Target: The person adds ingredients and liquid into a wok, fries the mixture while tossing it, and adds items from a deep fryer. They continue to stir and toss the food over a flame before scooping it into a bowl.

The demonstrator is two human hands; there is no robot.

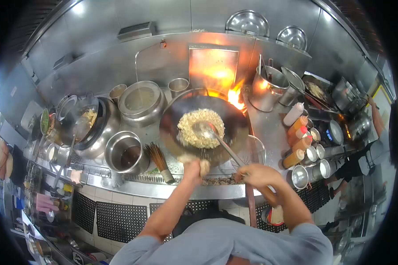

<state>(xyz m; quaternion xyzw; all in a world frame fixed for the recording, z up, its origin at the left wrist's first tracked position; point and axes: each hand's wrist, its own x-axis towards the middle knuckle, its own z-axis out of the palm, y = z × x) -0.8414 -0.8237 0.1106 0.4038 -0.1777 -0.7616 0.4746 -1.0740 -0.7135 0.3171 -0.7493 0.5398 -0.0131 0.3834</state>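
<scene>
A large dark wok (239,128) sits on the range in front of me, with pale yellow food that looks like fried rice (194,119) in it. My left hand (193,171) is closed around a bunched beige cloth (188,158) at the near rim of the wok. In my right hand (260,175) is the long handle of a metal ladle (203,129), its bowl resting in the rice. Orange flames (236,98) rise at the wok's far right edge.
Left of the wok are a bamboo brush (156,158), a pot of dark liquid (130,155) and a lidded pot (140,99). To the right stand a tall steel pot (267,93), several squeeze bottles (294,114) and metal bowls (300,176). Another person's arm (376,115) shows far right.
</scene>
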